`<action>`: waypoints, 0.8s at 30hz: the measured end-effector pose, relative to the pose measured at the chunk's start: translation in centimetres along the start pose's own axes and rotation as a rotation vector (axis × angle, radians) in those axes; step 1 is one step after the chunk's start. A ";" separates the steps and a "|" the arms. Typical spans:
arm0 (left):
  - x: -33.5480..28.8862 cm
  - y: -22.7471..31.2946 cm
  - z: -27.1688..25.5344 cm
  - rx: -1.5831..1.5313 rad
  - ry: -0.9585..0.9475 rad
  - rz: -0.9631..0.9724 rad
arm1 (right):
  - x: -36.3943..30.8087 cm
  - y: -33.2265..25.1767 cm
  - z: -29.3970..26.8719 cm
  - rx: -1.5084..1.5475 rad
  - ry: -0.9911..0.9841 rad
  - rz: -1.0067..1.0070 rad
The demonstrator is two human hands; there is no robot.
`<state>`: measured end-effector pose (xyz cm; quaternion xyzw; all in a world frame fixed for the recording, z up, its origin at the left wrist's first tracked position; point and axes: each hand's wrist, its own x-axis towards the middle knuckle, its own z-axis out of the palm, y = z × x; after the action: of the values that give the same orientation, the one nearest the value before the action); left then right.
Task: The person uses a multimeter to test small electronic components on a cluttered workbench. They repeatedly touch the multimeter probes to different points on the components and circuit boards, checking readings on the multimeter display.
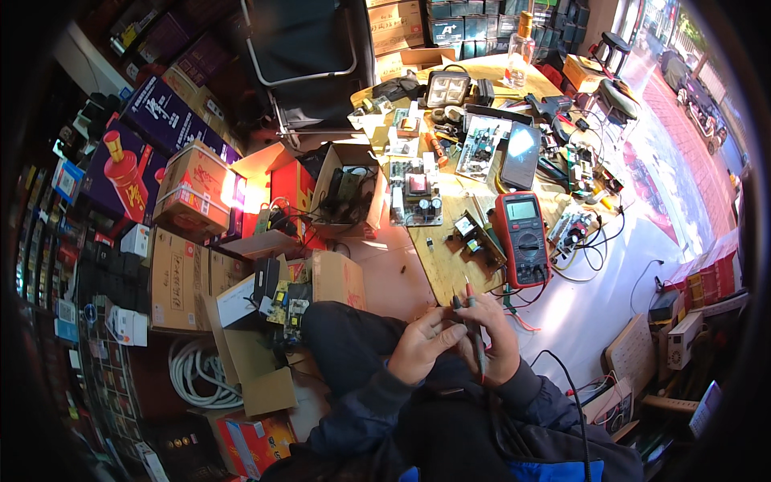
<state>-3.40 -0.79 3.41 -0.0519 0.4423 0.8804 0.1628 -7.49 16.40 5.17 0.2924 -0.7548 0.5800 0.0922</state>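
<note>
Both my hands meet over my lap, at the near edge of a wooden table (434, 261). Red and black multimeter probes (479, 353) lie along my right hand (496, 341), whose fingers are wrapped round them, tips pointing away toward the table. My left hand (426, 345) presses against it, thumb and fingers pinched together; what they hold, if anything, is hidden. Just beyond stands a red multimeter (524, 241) with a grey screen and dial, its leads running down beside my hands. Left of the meter rests a small circuit board (474, 241) with brown heat sinks.
More circuit boards (416, 193), a phone (520, 157) and a clear bottle (520, 56) crowd the table. Open cartons (349, 193) of cables and parts stand to the left. A black folding chair (309, 64) is behind. Coiled white hose (201, 377) lies at lower left.
</note>
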 end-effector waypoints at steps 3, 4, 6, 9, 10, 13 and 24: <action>-0.9 -0.3 -0.1 -0.002 0.044 -0.005 | -0.1 -0.5 -0.5 -0.040 -0.111 0.048; -1.2 -0.3 -0.1 0.020 0.065 0.009 | -0.1 -0.6 -0.5 -0.003 -0.140 0.089; -1.7 -0.3 -0.4 -0.039 0.112 0.001 | -0.4 -1.1 -0.5 0.148 -0.182 0.218; -2.3 0.3 -1.0 -0.106 0.169 0.014 | -0.8 -1.6 -0.6 0.254 -0.205 0.339; -2.3 0.6 -1.3 -0.127 0.185 0.023 | -0.9 -1.6 -0.7 0.262 -0.204 0.354; -2.4 0.8 -1.3 -0.121 0.235 0.059 | -0.9 -1.1 -0.6 0.314 -0.223 0.398; -0.7 3.1 -1.7 0.107 0.180 0.124 | -0.8 -0.3 1.2 0.403 -0.077 0.572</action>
<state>-3.83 -4.03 4.90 -0.0945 0.5040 0.8556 0.0703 -6.36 15.48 4.66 0.1030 -0.6795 0.7082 -0.1620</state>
